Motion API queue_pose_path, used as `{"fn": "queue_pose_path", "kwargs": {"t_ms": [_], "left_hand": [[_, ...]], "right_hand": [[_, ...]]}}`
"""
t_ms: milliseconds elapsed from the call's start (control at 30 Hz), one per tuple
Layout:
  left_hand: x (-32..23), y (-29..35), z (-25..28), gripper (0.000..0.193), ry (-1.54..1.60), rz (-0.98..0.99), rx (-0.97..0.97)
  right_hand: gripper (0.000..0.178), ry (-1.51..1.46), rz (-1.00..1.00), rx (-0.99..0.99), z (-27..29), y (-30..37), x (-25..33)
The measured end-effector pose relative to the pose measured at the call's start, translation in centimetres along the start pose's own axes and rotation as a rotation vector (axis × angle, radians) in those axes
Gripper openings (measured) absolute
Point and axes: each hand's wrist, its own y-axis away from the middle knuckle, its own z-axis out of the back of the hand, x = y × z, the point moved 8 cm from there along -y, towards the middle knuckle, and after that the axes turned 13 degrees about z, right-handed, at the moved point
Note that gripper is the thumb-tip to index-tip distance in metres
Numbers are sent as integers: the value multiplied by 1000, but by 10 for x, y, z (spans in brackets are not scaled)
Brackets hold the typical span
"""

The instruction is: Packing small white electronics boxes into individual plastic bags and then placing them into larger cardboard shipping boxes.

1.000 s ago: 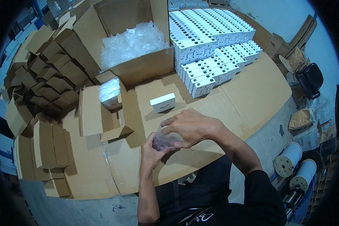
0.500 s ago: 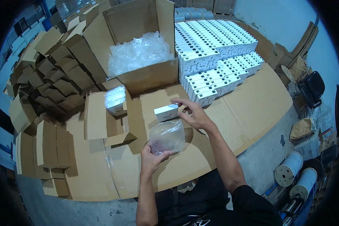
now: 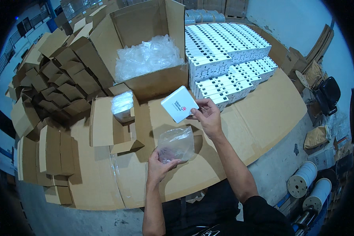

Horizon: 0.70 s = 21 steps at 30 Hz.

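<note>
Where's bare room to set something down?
Brown cardboard tabletop is bare right of the right hand, before the stacked white boxes, and this side of the small open brown carton. Crowded: back, around the large open brown carton.

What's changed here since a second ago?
The right hand let go of the translucent plastic bag, moved forward and lifted the flat white square box off the brown cardboard tabletop, tilting it. The left hand still holds the bag; the stacked white rectangular boxes look unchanged.
</note>
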Motion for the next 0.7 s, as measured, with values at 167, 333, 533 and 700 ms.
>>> {"fn": "queue_pose_path", "kwargs": {"t_ms": [167,333,533,700], "left_hand": [[-3,3,-4,53,25,60,4],[-3,4,-3,51,10,42,6],[-2,2,-3,51,20,92,21],[-5,3,-4,52,8,58,10]], "right_hand": [[21,-89,-10,57,0,5,10],[20,-42,-73,180,1,7,10],[20,-54,-82,264,5,9,7],[19,-159,-82,281,2,11,2]]}}
